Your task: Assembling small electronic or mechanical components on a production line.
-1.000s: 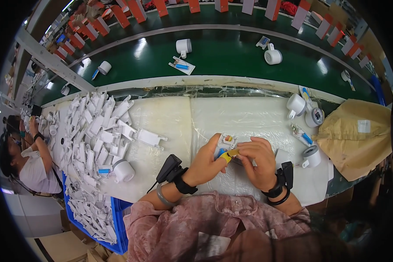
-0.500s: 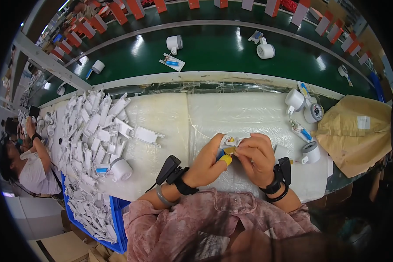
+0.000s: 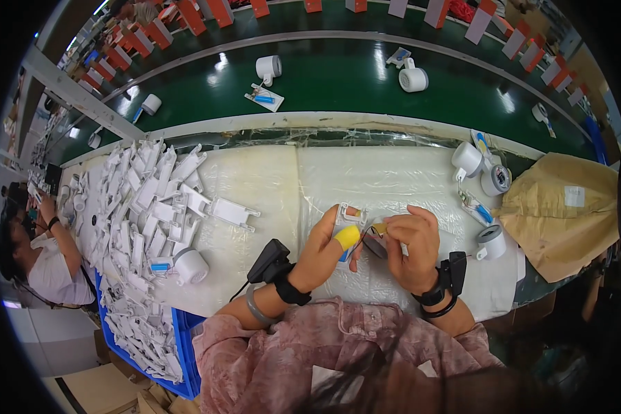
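Fingers (image 3: 347,237) of the left hand (image 3: 322,252), one yellow-capped, are pinching a small white plastic bracket (image 3: 349,215) just above the table (image 3: 269,186), steadying it. Right hand (image 3: 410,245) fingers are closing narrowly on a tiny brass part (image 3: 379,227), seemingly to fit it.

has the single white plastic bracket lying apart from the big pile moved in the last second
No. The lone white bracket lies just right of the pile of white brackets and left of the seam in the table's white cover, as before. Its small shift in the picture matches the camera's.
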`<state>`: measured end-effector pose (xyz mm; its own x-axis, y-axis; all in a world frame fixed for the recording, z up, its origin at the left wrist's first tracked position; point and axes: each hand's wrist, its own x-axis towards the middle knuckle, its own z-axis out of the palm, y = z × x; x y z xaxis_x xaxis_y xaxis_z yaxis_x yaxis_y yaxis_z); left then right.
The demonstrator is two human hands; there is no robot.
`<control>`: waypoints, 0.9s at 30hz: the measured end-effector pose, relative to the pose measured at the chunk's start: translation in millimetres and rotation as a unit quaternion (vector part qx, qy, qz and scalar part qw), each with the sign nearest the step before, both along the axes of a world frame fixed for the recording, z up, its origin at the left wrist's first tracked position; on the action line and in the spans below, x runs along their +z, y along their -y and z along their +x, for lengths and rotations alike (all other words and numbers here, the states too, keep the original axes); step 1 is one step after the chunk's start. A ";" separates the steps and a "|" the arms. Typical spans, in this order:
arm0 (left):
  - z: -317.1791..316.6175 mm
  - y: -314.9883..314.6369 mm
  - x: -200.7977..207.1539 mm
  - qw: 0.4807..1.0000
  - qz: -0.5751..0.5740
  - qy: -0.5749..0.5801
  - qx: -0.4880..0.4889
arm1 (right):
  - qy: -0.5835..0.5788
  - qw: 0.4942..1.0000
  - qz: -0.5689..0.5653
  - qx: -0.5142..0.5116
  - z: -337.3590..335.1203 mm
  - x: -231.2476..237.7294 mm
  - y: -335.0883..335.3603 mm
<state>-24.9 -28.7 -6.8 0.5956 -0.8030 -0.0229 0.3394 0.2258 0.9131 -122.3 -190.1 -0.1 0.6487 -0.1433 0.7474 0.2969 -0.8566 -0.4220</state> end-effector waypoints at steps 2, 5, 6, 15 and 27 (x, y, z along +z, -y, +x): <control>2.2 0.1 0.6 0.997 0.023 -0.077 0.007 | 0.000 1.000 -0.018 0.005 -0.6 0.1 1.3; 3.2 3.2 3.2 0.994 0.035 -0.097 0.031 | -0.001 0.998 -0.051 0.036 -2.2 3.3 1.1; 3.1 3.4 3.0 0.992 0.042 -0.106 0.045 | -0.002 0.996 -0.065 0.064 -2.6 3.4 0.4; 11.5 -2.8 3.8 0.983 0.010 -0.173 -0.059 | -0.011 0.999 -0.039 0.010 -2.7 -0.8 -2.5; -5.8 3.6 3.3 0.878 0.226 0.411 0.091 | -0.018 0.997 0.031 0.068 0.6 -2.9 2.7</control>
